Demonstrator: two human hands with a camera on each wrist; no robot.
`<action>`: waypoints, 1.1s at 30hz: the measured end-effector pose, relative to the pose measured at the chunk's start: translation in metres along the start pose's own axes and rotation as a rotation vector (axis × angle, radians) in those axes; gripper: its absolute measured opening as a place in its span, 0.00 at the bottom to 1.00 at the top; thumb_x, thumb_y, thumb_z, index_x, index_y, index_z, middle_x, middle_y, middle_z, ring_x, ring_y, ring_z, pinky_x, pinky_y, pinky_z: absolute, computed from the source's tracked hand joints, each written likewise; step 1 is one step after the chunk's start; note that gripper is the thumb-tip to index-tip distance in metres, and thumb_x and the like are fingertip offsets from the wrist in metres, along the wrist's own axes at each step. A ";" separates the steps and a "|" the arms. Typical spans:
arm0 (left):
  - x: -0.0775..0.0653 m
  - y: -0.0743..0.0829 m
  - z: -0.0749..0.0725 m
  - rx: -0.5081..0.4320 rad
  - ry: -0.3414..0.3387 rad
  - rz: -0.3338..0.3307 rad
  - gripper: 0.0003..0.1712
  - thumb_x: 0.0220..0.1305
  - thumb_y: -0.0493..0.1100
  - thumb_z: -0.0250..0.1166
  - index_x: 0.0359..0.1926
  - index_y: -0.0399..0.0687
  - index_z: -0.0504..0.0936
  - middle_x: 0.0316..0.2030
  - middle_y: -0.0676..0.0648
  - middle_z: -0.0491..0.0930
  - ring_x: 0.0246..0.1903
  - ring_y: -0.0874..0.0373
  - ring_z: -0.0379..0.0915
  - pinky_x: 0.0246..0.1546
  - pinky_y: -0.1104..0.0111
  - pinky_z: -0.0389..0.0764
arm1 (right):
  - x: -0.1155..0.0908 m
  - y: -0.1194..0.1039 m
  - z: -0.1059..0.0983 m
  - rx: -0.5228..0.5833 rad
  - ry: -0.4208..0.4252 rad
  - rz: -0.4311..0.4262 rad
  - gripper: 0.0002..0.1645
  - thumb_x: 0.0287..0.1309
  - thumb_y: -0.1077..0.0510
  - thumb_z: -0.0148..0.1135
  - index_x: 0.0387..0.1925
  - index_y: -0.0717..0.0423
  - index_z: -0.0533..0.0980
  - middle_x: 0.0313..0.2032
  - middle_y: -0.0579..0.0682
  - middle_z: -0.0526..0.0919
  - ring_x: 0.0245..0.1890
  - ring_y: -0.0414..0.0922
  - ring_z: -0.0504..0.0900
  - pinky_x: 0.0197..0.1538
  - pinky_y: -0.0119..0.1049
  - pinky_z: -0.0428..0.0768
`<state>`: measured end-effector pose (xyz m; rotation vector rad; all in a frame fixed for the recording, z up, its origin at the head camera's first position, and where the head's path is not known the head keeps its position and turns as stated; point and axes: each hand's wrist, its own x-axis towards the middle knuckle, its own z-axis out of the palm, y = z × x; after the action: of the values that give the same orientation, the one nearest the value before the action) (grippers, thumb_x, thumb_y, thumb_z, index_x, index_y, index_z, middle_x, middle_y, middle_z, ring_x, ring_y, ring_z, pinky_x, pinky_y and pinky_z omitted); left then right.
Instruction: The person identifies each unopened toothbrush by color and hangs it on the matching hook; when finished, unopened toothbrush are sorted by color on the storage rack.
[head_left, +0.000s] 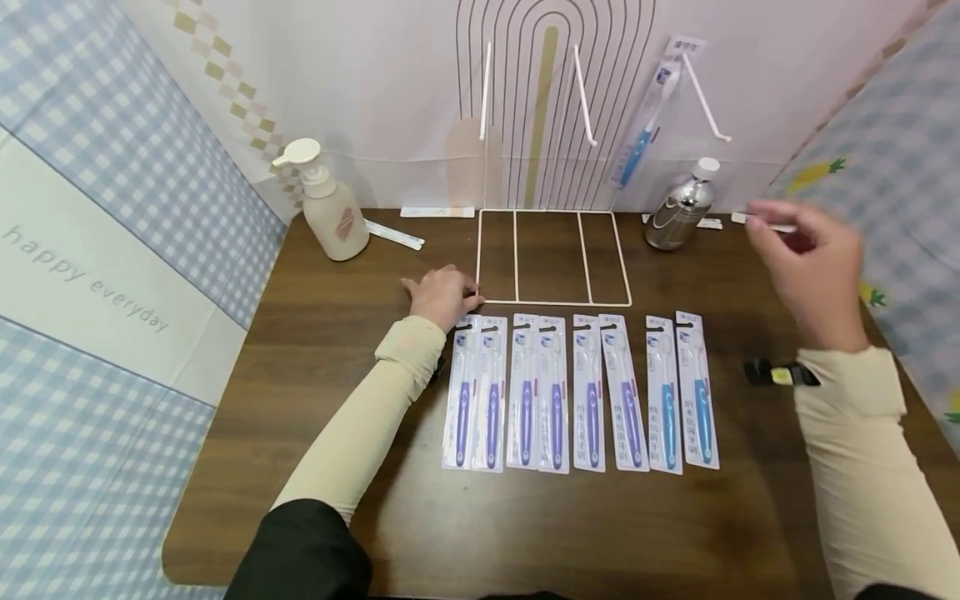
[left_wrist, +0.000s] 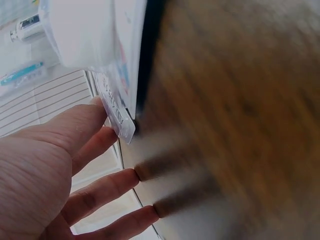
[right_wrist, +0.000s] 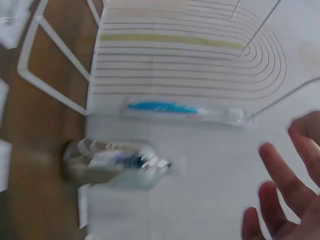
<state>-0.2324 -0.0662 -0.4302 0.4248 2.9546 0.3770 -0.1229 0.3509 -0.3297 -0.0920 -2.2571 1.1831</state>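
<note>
Toothbrush pack (head_left: 462,408) — best pinched squarely at its 12 o'clock end; left hand (head_left: 439,297) there, grasp unclear — right hand (head_left: 819,271) released.

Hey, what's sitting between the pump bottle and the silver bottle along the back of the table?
The head view shows the wire rack's base between the pump bottle and the silver bottle, plus narrow white strips near the back edge.

six purple and two blue packaged toothbrushes (head_left: 589,400), flat in a row before a white wire rack (head_left: 555,302)
</note>
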 end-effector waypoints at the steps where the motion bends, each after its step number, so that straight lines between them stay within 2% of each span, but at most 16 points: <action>1: -0.001 -0.001 -0.001 -0.003 0.000 -0.004 0.18 0.72 0.61 0.68 0.57 0.64 0.90 0.61 0.51 0.82 0.65 0.37 0.75 0.65 0.21 0.54 | -0.009 0.007 -0.004 -0.034 -0.052 0.004 0.16 0.68 0.57 0.71 0.54 0.56 0.88 0.39 0.32 0.88 0.32 0.33 0.79 0.37 0.23 0.72; 4: -0.002 -0.003 -0.003 -0.011 -0.006 -0.008 0.19 0.72 0.60 0.68 0.57 0.63 0.90 0.60 0.50 0.82 0.65 0.36 0.75 0.65 0.21 0.54 | -0.035 0.033 -0.011 -0.168 -0.217 0.029 0.18 0.70 0.52 0.70 0.58 0.51 0.87 0.38 0.27 0.84 0.32 0.33 0.76 0.34 0.23 0.70; 6: -0.002 -0.004 -0.003 -0.014 -0.009 -0.007 0.19 0.73 0.60 0.68 0.57 0.63 0.90 0.61 0.50 0.81 0.65 0.36 0.74 0.66 0.21 0.54 | -0.047 0.051 -0.012 -0.244 -0.315 0.064 0.19 0.71 0.49 0.69 0.59 0.49 0.86 0.40 0.28 0.84 0.33 0.33 0.76 0.33 0.23 0.71; 9: -0.003 -0.007 -0.002 -0.011 -0.009 -0.004 0.18 0.73 0.60 0.68 0.57 0.62 0.90 0.63 0.49 0.81 0.65 0.36 0.74 0.65 0.22 0.55 | -0.059 0.072 -0.010 -0.328 -0.463 0.120 0.23 0.72 0.45 0.68 0.62 0.50 0.84 0.41 0.39 0.85 0.36 0.37 0.78 0.34 0.26 0.72; 12: -0.006 -0.010 -0.001 -0.014 0.000 -0.005 0.18 0.73 0.60 0.68 0.57 0.62 0.90 0.62 0.49 0.81 0.65 0.36 0.74 0.65 0.22 0.56 | -0.065 0.086 -0.004 -0.383 -0.616 0.170 0.30 0.73 0.42 0.66 0.67 0.54 0.79 0.41 0.51 0.83 0.38 0.45 0.77 0.37 0.34 0.72; 16: -0.010 -0.013 0.001 -0.024 0.004 -0.018 0.18 0.73 0.59 0.69 0.56 0.60 0.91 0.59 0.48 0.82 0.63 0.36 0.76 0.64 0.21 0.56 | -0.069 0.093 0.004 -0.406 -0.745 0.213 0.36 0.72 0.40 0.66 0.70 0.58 0.74 0.40 0.54 0.80 0.38 0.49 0.74 0.39 0.41 0.70; 22: -0.011 -0.010 0.002 -0.030 0.010 -0.006 0.18 0.72 0.60 0.69 0.55 0.60 0.91 0.58 0.48 0.82 0.63 0.36 0.76 0.65 0.21 0.56 | -0.074 0.099 0.005 -0.416 -0.753 0.225 0.36 0.71 0.41 0.67 0.67 0.61 0.76 0.37 0.52 0.77 0.34 0.48 0.72 0.36 0.41 0.68; 28: -0.006 -0.005 0.000 -0.025 0.000 0.008 0.18 0.73 0.59 0.68 0.56 0.59 0.90 0.62 0.47 0.81 0.65 0.35 0.74 0.65 0.21 0.55 | -0.078 0.102 0.000 -0.436 -0.719 0.239 0.37 0.71 0.39 0.67 0.67 0.61 0.77 0.40 0.55 0.78 0.38 0.52 0.73 0.38 0.42 0.68; 33: -0.003 -0.002 0.001 -0.019 0.007 0.014 0.18 0.72 0.60 0.69 0.56 0.60 0.91 0.59 0.48 0.82 0.64 0.36 0.75 0.65 0.21 0.55 | -0.078 0.102 -0.003 -0.428 -0.654 0.221 0.34 0.71 0.39 0.67 0.65 0.59 0.79 0.43 0.58 0.82 0.41 0.54 0.74 0.40 0.44 0.69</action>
<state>-0.2301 -0.0685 -0.4319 0.4429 2.9534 0.4088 -0.0771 0.3900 -0.4433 -0.1381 -3.1264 0.8931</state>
